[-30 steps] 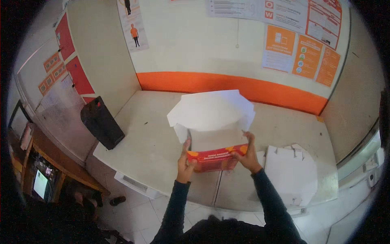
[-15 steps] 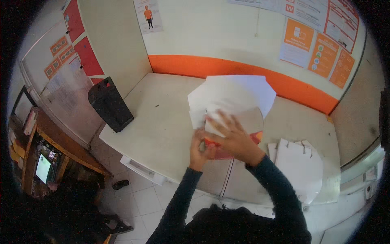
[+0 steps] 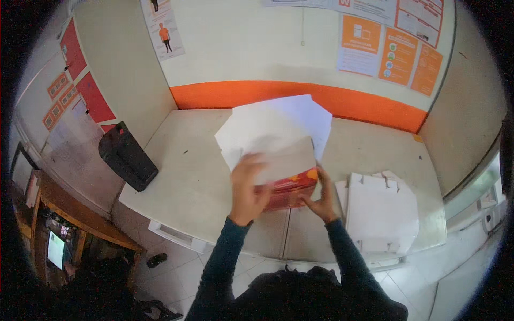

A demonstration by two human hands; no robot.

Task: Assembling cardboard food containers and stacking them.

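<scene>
Our 2 hands were apart, at opposite ends of a red-and-white box point(image 3: 292, 188) midway along the counter point(image 3: 195, 166), its white flap point(image 3: 278, 115) spread toward the back edge. Our right hand point(image 3: 322, 199) was clamped on the right end; our left hand point(image 3: 246, 188) was blurred at the left, and we couldn't tell whether it gripped. White cardboard point(image 3: 383, 214) lay near the front right corner, a black boxy object point(image 3: 128, 158) at the left edge
</scene>
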